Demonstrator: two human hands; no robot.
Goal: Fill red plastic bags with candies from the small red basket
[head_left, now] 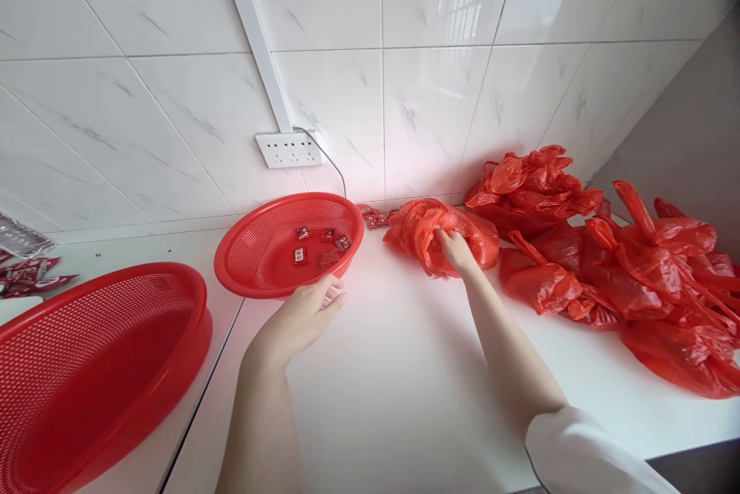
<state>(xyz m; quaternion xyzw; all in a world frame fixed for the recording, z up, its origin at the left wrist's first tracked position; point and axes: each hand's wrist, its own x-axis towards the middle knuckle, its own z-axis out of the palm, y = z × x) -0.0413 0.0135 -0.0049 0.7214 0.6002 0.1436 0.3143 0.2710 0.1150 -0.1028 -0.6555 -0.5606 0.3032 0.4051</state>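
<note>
My left hand (315,305) is just in front of the near rim of a red mesh basket (248,287). Its fingers are loosely bent and apart, and I see nothing in them. Inside that basket lie several small wrapped packets (299,255), mostly on its right side. My right hand (455,251) is at the mouth of a crumpled red plastic bag (482,240). Its fingers are closed on the bunched plastic, with the fingertips partly hidden in the folds. The bag rests on the white table (393,386).
A larger red mesh basket (200,301) stands at the left. Behind it are dark red packets (28,274) and clear plastic (20,236). Several filled red bags (653,263) crowd the right. A socket panel (289,149) with a cable is on the tiled wall.
</note>
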